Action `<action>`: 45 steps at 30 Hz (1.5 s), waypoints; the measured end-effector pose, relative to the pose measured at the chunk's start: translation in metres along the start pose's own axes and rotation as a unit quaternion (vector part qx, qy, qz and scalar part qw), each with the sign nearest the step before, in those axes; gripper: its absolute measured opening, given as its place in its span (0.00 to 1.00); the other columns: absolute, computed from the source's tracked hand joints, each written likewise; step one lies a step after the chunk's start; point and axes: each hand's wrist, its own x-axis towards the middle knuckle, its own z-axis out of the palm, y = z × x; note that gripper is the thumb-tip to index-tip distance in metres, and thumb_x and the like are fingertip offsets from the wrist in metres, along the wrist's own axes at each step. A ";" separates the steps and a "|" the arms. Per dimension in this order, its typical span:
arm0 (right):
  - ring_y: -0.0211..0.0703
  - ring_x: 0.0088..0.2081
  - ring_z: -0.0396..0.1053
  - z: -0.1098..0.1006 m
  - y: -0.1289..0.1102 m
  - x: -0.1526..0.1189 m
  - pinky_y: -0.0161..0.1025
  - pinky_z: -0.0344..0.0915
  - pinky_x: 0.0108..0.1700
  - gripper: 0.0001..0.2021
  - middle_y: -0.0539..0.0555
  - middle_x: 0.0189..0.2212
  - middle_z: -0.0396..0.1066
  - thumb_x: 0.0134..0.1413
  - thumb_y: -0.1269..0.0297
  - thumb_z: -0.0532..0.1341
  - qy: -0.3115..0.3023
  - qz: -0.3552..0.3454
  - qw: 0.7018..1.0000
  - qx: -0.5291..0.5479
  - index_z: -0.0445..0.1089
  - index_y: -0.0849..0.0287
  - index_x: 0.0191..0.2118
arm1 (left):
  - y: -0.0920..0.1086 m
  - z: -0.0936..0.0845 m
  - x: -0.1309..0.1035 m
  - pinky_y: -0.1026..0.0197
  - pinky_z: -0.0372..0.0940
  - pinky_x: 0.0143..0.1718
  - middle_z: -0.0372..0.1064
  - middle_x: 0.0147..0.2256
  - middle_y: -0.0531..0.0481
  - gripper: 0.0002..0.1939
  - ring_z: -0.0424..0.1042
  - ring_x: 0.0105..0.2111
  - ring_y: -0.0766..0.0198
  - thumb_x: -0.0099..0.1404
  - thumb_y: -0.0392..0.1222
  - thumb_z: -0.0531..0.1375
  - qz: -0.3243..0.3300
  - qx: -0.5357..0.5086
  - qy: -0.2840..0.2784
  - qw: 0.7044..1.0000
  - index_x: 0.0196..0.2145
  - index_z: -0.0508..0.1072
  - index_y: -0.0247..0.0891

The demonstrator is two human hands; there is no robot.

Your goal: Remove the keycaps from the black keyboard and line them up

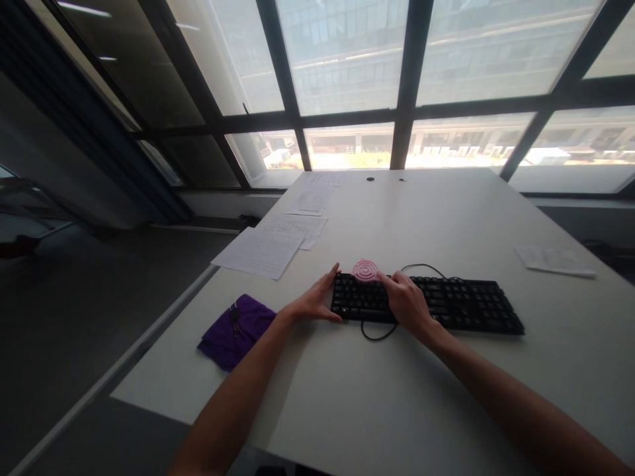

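A black keyboard (466, 307) lies across the white table, its cable showing behind it and curling out in front. At its left end is my left hand (316, 301), thumb and fingers spread around the edge. My right hand (407, 301) is over the middle of the keyboard, its fingers closed on a round pink brush-like thing with concentric rings (366, 270). That pink piece rests over the upper left keys and back edge.
A folded purple cloth (248, 324) with a small black clip lies left of my left forearm. Printed papers (262, 251) run along the table's left edge. A flat white packet (555, 260) lies at the right. Windows stand behind the table (436, 218).
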 end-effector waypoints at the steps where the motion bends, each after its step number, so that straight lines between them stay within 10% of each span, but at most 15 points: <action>1: 0.42 0.36 0.63 0.000 -0.001 0.000 0.34 0.58 0.37 0.25 0.54 0.35 0.64 0.64 0.75 0.50 0.000 -0.004 1.000 0.006 0.62 0.50 0.64 | 0.000 0.000 0.000 0.39 0.43 0.67 0.40 0.69 0.36 0.74 0.44 0.68 0.41 0.43 0.58 0.74 0.001 0.002 0.000 1.000 0.70 0.25 0.47; 16: 0.40 0.36 0.64 0.001 -0.024 -0.001 0.33 0.58 0.36 0.25 0.54 0.38 0.66 0.66 0.74 0.50 -0.032 -0.072 0.996 0.033 0.60 0.48 0.65 | -0.003 0.001 0.001 0.38 0.42 0.67 0.40 0.69 0.35 0.77 0.44 0.68 0.40 0.44 0.56 0.75 0.000 -0.012 0.003 1.000 0.68 0.18 0.46; 27: 0.42 0.38 0.66 0.004 -0.050 0.014 0.34 0.60 0.38 0.24 0.57 0.39 0.67 0.67 0.73 0.48 -0.037 0.001 0.999 -0.007 0.60 0.51 0.64 | -0.005 0.004 0.001 0.37 0.39 0.67 0.39 0.69 0.31 0.78 0.40 0.69 0.42 0.44 0.55 0.75 0.015 -0.024 0.005 1.000 0.67 0.15 0.44; 45: 0.37 0.31 0.64 -0.008 -0.003 -0.046 0.31 0.55 0.30 0.23 0.53 0.35 0.66 0.67 0.72 0.49 0.021 -0.008 0.999 0.037 0.63 0.51 0.63 | -0.010 0.003 -0.001 0.36 0.41 0.67 0.40 0.69 0.35 0.75 0.44 0.68 0.40 0.44 0.52 0.76 0.009 -0.041 0.005 0.999 0.69 0.22 0.50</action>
